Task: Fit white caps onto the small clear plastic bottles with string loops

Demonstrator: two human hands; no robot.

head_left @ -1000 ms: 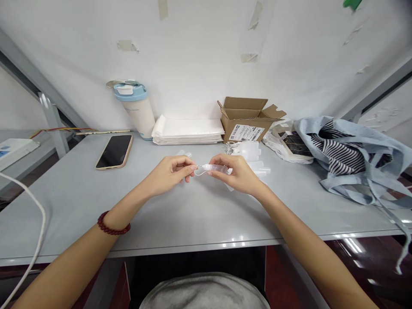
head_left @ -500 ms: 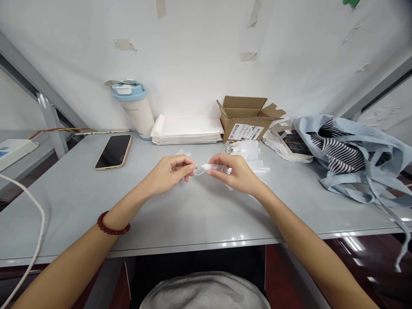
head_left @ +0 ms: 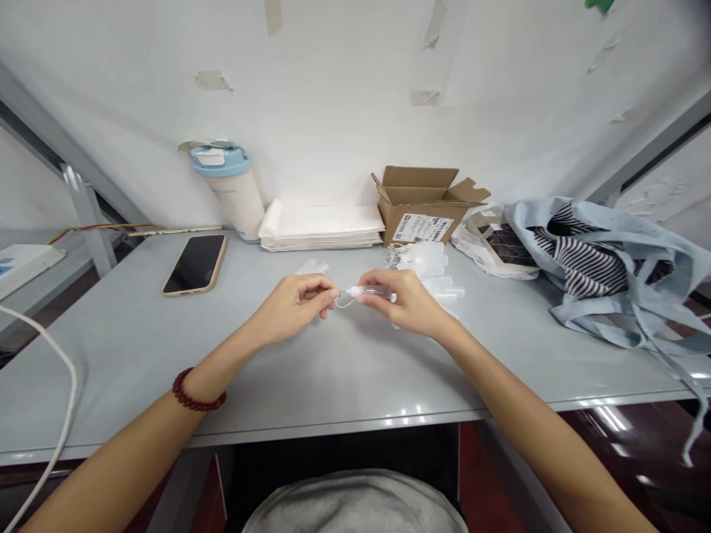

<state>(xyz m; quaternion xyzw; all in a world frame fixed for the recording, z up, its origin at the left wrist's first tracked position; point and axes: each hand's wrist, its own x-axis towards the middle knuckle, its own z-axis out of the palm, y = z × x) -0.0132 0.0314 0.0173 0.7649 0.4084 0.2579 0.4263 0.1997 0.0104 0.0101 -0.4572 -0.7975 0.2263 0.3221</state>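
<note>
My right hand (head_left: 408, 300) pinches a small clear bottle (head_left: 376, 292) lying sideways, its white tip pointing left. My left hand (head_left: 303, 303) is closed at the thin needle-like end of that tip, thumb and forefinger pressed together; a thin white loop hangs just below, between the hands. What the left fingertips hold is too small to make out. Behind and beside my right hand lie several translucent bottles (head_left: 426, 260) and clear tubes (head_left: 449, 292). A few clear pieces (head_left: 315, 268) rest behind my left hand.
Along the wall stand a blue-lidded cup (head_left: 236, 196), stacked white envelopes (head_left: 327, 226) and an open cardboard box (head_left: 422, 211). A phone (head_left: 195, 263) lies left on the grey table (head_left: 344, 377); a blue cloth bag (head_left: 622, 274) is right. A white cable (head_left: 69, 385) curves at far left.
The view has shifted slightly. The bottle has turned a little in my right hand and its contents look darker. My left fingers have curled closer together at the tip.
</note>
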